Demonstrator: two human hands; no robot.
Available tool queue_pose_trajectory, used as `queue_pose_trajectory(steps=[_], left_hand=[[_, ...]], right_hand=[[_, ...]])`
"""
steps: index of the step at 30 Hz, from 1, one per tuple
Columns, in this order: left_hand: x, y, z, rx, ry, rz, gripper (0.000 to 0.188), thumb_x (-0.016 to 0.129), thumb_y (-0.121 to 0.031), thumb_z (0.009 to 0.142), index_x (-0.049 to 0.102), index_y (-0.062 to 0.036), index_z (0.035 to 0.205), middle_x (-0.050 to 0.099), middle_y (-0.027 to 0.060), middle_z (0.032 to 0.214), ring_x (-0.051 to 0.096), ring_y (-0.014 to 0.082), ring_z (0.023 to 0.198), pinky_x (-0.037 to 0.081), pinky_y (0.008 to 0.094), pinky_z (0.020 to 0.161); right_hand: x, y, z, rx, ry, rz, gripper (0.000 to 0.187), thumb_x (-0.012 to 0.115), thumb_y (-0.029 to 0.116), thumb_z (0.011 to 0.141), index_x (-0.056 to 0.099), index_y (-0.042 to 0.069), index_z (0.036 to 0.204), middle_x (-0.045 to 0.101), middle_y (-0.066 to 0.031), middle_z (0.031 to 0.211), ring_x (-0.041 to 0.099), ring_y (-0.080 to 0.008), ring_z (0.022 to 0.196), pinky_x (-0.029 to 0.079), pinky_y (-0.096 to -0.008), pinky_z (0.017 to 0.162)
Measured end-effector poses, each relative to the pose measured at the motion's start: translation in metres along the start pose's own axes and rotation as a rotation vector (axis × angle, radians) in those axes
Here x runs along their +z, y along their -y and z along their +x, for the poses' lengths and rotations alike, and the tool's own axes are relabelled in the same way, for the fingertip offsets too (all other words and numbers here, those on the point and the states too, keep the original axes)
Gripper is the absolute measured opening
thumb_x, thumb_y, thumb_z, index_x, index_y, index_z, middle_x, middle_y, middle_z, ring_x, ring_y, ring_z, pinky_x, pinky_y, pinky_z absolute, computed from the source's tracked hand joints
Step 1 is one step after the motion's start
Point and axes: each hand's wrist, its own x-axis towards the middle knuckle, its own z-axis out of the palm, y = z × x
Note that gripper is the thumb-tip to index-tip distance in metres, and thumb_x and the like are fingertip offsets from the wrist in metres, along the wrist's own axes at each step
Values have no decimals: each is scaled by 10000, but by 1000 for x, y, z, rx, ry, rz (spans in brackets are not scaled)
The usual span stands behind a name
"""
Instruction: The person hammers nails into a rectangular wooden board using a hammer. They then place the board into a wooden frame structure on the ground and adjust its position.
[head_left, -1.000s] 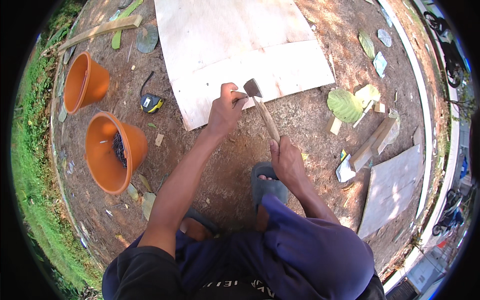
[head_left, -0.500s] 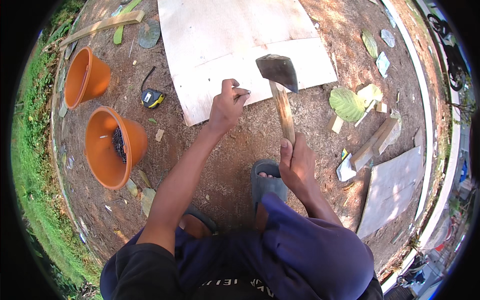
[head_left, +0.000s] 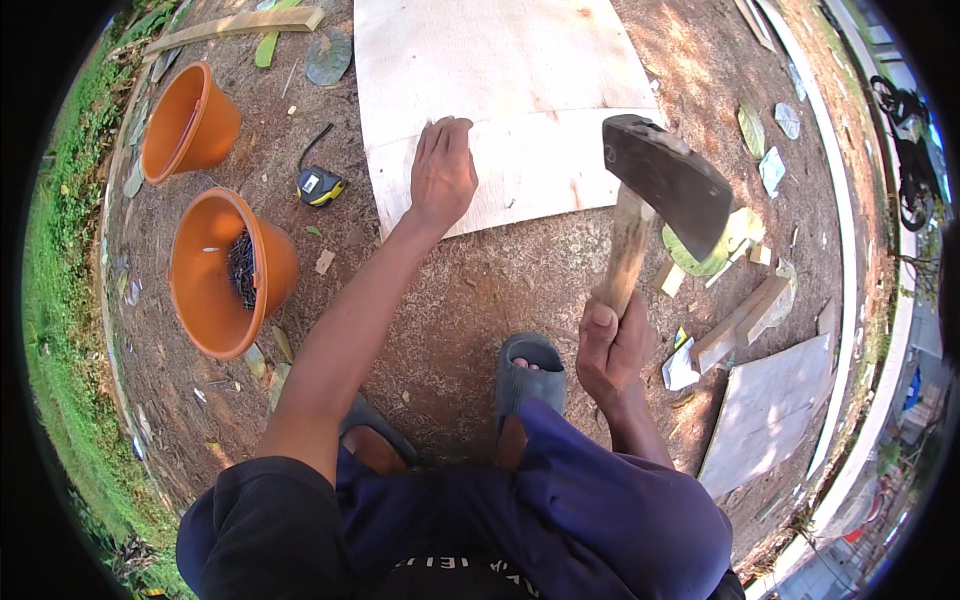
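My left hand (head_left: 443,178) lies on the near part of a pale plywood sheet (head_left: 540,155), its fingers stretched forward and holding nothing. To its right, by the sheet's near edge, a small dark nail (head_left: 512,203) shows on the wood; whether it is fixed there is too small to tell. My right hand (head_left: 612,345) grips the wooden handle of a hatchet (head_left: 668,180), thumb along the shaft. The hatchet's dark steel head is raised at the right of the sheet, apart from it.
On the left stand two tilted orange buckets, one (head_left: 215,330) holding many dark nails, the other (head_left: 190,125) farther off. A tape measure (head_left: 320,187) lies beside the sheet. Rightward are wood offcuts (head_left: 740,325), a grey board (head_left: 768,410) and leaves. My sandalled foot (head_left: 530,380) is close by.
My left hand has let go of the nail and flattened onto the sheet. My right hand has lifted the hatchet nearer to me and rightward. The whole view has shifted slightly.
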Motion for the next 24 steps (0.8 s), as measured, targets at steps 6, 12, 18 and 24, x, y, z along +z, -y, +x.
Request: queue_pose_trajectory(steps=[6,12,18,24], left_hand=[[12,-4,3,19,93,157,290,535,-22,896,568,-14,1183,636,162,1165,574,330,1172,375,514,1106],[7,9,-8,3,92,126,244,543,-34,880,565,-20,1123,633,136,1087,587,315,1079,419,479,992],[9,5,3,-20,163,151,218,538,-40,879,535,-25,1097,617,135,1058,577,303,1074,420,478,1007],[13,6,8,-6,165,188,213,532,-44,890,505,-26,1100,599,139,1064,571,299,1077,416,479,1026]], right_hand=[[29,-48,-21,37,90,-168,460,468,451,1058,492,-1,979,572,-188,621,588,-382,510,423,-451,464],[21,-22,-10,97,217,-104,397,525,394,1050,485,9,960,559,-207,638,552,-407,500,416,-452,467],[17,-39,-9,12,74,36,452,496,464,1039,486,22,943,581,-187,672,584,-408,558,467,-472,527],[20,-41,-3,133,197,-171,390,470,383,1073,501,14,953,567,-183,625,582,-341,523,427,-458,487]])
